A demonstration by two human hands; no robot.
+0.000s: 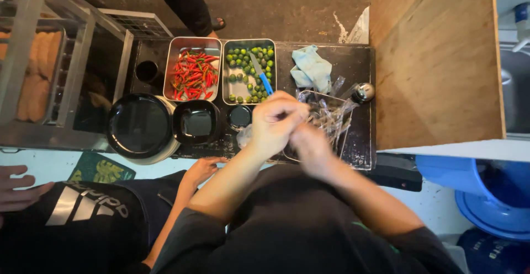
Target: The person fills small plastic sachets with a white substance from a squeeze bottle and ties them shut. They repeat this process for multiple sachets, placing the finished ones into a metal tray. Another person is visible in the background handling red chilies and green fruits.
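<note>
Dark counter (353,64); hands (292,130) closed together.

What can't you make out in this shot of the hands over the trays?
- Right hand, head view: motion-blurred, so its grip is unclear.
- What the left hand holds: hidden by its fingers.
- Clear plastic tray: contents too tangled and glary to tell.
- Knife blade: too small among the limes.

chilli tray (191,73) left of lime tray (249,71) | knife (261,73) in lime tray | cloth (311,68) right | bowls (196,121) before trays
</note>
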